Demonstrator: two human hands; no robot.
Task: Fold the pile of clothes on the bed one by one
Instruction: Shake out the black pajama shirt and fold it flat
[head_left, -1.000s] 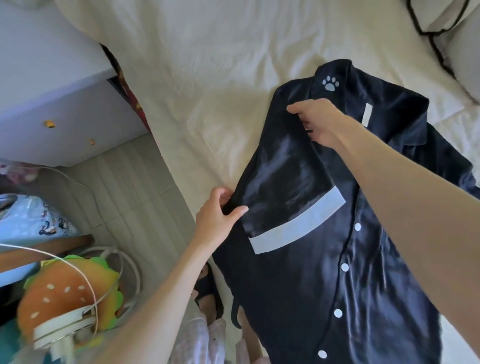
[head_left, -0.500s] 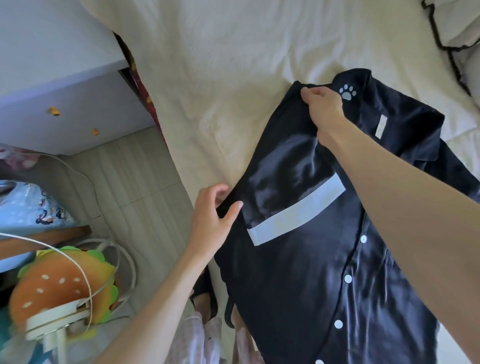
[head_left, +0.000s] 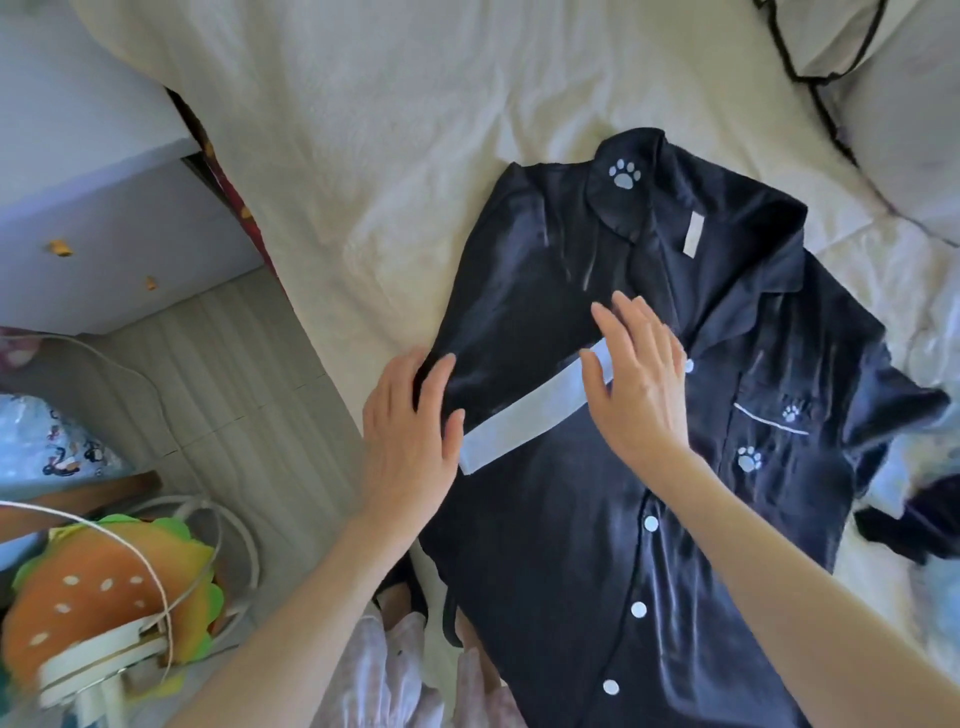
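Hands, left hand (head_left: 410, 447) and right hand (head_left: 636, 379), fingers straight, are pressing the folded sleeve (head_left: 524, 364) onto the shirt (head_left: 597, 545) at frame centre; next, folding the opposite sleeve.

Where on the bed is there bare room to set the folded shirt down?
The widest bare stretch of white bedspread lies above and left of the dark shirt, up to the bed's left edge. A narrower strip runs between the collar and the pillow. Crowded at the right, where other clothes lie beside the shirt.
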